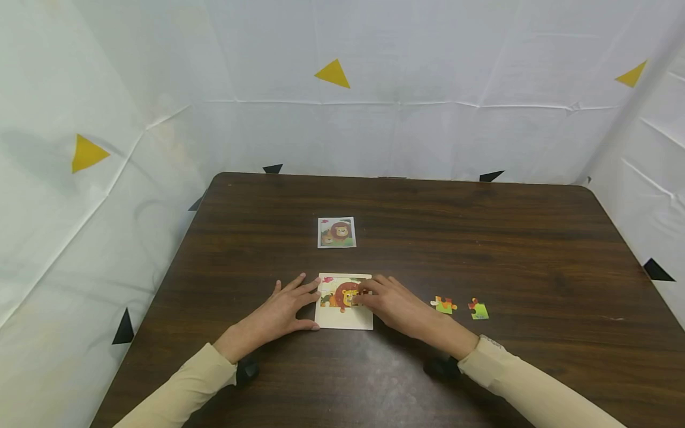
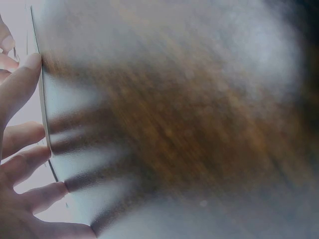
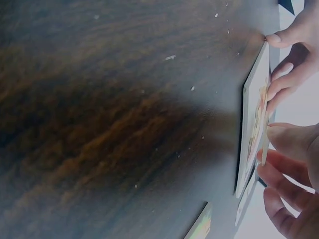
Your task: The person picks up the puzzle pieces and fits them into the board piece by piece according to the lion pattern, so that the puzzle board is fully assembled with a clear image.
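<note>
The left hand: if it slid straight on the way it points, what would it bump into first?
The board, most likely: the left hand points at its left edge and seems to touch it there, though whether its fingertips press on top or against the side is hard to tell.

Place: lab-like, screened off; room beyond hidden | Walls: creased white sheeting (image 1: 401, 41) on three sides | Markers: yellow triangles (image 1: 334, 75) high, black triangles (image 1: 124, 328) lower | Furniture: dark wood-grain table (image 1: 535, 238) | Gear: black devices (image 1: 247, 370) at both wrists
</note>
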Demonstrator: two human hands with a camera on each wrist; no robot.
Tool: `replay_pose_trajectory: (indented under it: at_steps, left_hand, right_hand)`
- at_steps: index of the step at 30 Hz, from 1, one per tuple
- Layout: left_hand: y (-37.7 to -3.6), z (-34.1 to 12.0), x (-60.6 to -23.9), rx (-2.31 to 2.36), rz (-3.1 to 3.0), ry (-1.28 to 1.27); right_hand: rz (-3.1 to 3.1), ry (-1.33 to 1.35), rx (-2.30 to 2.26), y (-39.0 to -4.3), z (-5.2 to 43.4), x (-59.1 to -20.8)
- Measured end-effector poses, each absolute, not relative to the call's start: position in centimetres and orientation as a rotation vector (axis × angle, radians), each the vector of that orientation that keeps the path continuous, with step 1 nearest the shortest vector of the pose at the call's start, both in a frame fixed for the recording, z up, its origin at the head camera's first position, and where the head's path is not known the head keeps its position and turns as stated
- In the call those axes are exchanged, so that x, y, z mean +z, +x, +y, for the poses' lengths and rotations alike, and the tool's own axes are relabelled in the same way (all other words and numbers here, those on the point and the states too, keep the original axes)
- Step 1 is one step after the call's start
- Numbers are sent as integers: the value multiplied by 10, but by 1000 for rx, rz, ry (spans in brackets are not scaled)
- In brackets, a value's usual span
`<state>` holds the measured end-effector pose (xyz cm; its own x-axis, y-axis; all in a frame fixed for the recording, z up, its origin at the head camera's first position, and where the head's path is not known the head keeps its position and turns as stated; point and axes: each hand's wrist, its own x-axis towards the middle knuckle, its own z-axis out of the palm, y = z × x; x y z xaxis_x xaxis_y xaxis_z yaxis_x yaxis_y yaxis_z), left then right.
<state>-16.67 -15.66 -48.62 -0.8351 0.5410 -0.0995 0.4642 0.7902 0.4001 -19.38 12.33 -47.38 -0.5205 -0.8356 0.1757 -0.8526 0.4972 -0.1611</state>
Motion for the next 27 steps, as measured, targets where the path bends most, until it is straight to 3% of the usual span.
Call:
replay_pose_trajectory:
  at_steps: [27]
  left_hand:
    - [-167,-156,-486,532,2771,780]
  right_hand:
    - [-2709,1526,224,-194,116,-477]
